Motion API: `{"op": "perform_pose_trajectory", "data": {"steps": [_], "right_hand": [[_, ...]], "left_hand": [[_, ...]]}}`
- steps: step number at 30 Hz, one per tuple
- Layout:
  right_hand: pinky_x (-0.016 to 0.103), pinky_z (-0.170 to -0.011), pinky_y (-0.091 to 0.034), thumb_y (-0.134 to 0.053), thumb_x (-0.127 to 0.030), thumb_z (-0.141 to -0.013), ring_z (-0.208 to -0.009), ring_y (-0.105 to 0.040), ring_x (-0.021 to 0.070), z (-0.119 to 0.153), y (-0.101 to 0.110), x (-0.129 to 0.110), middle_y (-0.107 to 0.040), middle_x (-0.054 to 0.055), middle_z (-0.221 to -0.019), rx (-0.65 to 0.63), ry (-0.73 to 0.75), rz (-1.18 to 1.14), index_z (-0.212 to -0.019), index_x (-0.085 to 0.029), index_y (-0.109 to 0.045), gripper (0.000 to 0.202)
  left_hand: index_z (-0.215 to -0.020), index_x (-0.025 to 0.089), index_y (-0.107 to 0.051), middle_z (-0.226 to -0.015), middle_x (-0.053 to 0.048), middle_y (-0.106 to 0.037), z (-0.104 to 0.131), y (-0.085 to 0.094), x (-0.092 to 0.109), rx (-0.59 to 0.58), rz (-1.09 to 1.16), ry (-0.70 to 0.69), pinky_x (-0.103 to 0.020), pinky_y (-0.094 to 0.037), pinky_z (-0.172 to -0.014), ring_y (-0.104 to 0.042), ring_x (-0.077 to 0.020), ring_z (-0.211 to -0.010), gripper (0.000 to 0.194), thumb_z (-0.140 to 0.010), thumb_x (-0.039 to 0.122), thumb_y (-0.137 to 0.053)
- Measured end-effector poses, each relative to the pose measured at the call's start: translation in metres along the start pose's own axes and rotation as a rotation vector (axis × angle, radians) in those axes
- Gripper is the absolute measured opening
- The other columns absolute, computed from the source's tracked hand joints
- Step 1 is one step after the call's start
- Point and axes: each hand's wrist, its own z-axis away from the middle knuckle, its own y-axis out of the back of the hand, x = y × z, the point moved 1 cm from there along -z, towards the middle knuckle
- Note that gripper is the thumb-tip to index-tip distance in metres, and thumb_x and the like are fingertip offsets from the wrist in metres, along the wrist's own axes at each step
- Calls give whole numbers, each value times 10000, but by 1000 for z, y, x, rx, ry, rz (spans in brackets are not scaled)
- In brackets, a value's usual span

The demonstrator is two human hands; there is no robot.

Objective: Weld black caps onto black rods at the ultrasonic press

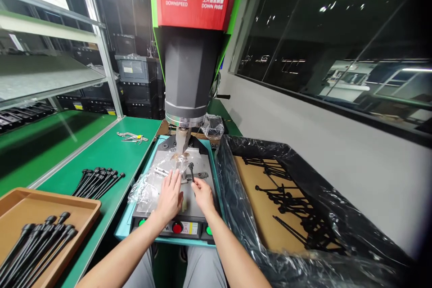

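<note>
My right hand [203, 194] pinches a slim black rod with a knobbed end [191, 170], held upright over the metal work plate [200, 204]. My left hand [169, 195] is stretched out with its fingers extended, close to the small metal fixture [184, 176]. Clear plastic film [145, 184] lies crumpled over the plate's left side and around the fixture. Just above hangs the metal tool head [182, 138] of a red, green and grey press machine [185, 67]. What lies beneath my left fingers is hidden.
An orange tray [81, 203] with several black rods stands at left. More rods [97, 182] and small metal tools [132, 137] lie on the green table [138, 153]. At right, a bin lined with black plastic [243, 207] holds tangled black parts [286, 200]. Buttons [177, 227] line the machine's front.
</note>
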Motion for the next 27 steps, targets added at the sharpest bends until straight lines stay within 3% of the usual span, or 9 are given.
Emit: {"op": "perform_pose_trajectory", "data": {"steps": [4,12,20,27], "right_hand": [[333,-770,-500,-552,-275,-778,-802,-639,217,-13,-24,-13,-694,86,-918,-2,37,-17,-959,-167,-694,255],[274,-643,-480,-539,-232,-739,-665,-624,188,-33,-59,-18,-684,39,-739,114,-51,76,-800,-173,-621,119],[283,-666,-425,-529,-205,-784,-715,-636,226,-38,-65,-22,-718,89,-784,121,-147,372,-826,-174,-678,158],[281,-591,-395,-623,-195,-747,-628,-628,228,-40,-49,-32,-689,103,-657,49,-145,550,-725,-185,-690,71]], "left_hand": [[-1461,123,-242,-1529,-149,-268,1,10,-8,55,16,-94,-547,-296,-1086,-85,-326,-1433,659,-827,100,-420],[-1435,126,-315,-1506,-132,-326,3,15,-13,45,-9,-125,-565,-314,-1078,-93,-335,-1430,638,-811,79,-437],[-1416,121,-356,-1511,-112,-324,4,17,-13,-9,15,-155,-570,-276,-1099,-77,-332,-1432,663,-763,48,-446],[-1400,121,-381,-1496,-112,-353,4,18,-13,-30,9,-139,-575,-290,-1082,-122,-344,-1421,656,-751,47,-442]]}}
